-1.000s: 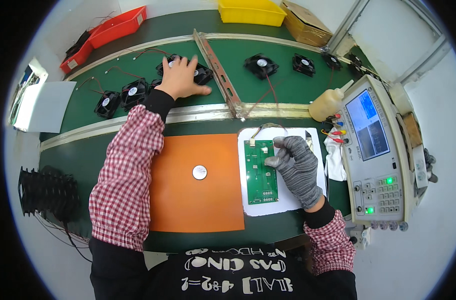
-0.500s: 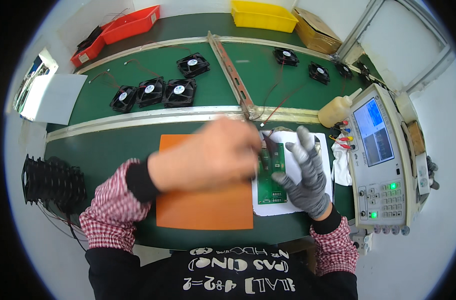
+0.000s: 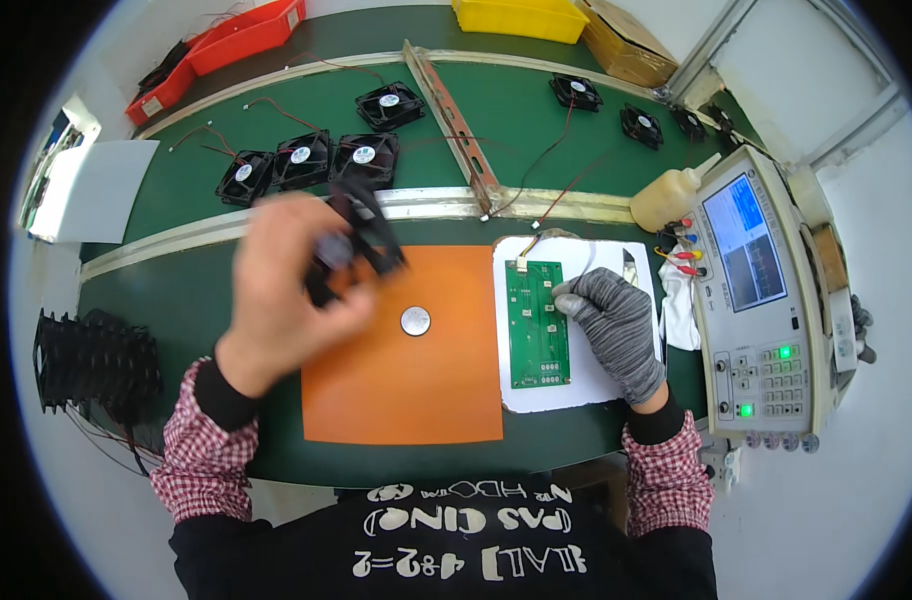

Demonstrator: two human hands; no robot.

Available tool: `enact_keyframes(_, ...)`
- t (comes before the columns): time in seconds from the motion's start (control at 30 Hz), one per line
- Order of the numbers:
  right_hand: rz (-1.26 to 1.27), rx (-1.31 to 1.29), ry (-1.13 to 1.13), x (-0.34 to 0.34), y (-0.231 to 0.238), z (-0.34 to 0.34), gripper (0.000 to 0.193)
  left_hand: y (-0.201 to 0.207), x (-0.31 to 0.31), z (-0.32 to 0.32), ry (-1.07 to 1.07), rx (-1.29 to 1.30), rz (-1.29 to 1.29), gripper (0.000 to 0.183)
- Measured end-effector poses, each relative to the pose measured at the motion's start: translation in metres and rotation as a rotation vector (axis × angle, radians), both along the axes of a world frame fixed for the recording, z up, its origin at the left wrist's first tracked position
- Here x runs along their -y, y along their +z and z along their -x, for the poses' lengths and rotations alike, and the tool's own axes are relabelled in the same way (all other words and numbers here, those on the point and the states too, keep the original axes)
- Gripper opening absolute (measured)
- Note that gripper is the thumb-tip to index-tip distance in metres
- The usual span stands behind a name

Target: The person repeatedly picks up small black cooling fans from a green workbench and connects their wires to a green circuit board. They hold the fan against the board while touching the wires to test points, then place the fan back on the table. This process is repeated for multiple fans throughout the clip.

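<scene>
My bare left hand [image 3: 281, 285], smeared by motion, grips a black cooling fan [image 3: 381, 235] over the left part of an orange mat [image 3: 416, 400]. A silver round disc [image 3: 415, 321] lies on that mat, right of the hand. In a grey striped glove, my right hand [image 3: 616, 325] has its fingers drawn together, the tips at the right edge of a green circuit board [image 3: 539, 345]. Whether they pinch anything is hidden. Under the board is a white sheet or pad [image 3: 596, 385]; a white connector with wires [image 3: 522, 264] sits at the board's top.
Several black fans [image 3: 301, 160] lie on the green shelf behind, parted by a metal bar [image 3: 456, 130]. Stacked fans [image 3: 96, 365] stand at far left. A test instrument [image 3: 756, 310] and a cream squeeze bottle [image 3: 666, 197] are at right. Red [image 3: 246, 40] and yellow bins [image 3: 521, 18] sit at back.
My left hand has swung left from the circuit board, now with the fan visible in it. The silver disc has come into sight. My right hand's spread fingers have drawn together at the board's edge.
</scene>
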State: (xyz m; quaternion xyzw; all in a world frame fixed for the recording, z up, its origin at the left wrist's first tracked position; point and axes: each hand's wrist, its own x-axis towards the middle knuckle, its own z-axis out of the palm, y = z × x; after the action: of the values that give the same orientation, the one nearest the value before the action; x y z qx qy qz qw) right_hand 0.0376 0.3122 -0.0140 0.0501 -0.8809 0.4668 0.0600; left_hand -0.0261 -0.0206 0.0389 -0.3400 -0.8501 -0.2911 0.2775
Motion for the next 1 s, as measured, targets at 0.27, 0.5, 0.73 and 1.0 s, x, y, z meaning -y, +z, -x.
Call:
enact_keyframes(0.27,0.138,-0.021,0.117,0.003,-0.016,0.004,0.012,-0.032,-0.034,-0.026,-0.343,0.426,0.094,0.069)
enact_keyframes(0.5,-0.088,-0.165,0.259,0.003,-0.017,0.005,0.012,-0.045,-0.038,-0.029,-0.310,0.524,0.149,0.096)
enact_keyframes(0.73,-0.118,-0.246,0.225,0.002,-0.028,0.009,0.016,-0.030,-0.036,-0.033,-0.289,0.269,0.221,0.089)
enact_keyframes(1.0,-0.164,-0.280,0.189,0.001,-0.028,0.012,0.014,0.051,-0.021,-0.097,-0.204,-0.019,-0.112,0.031)
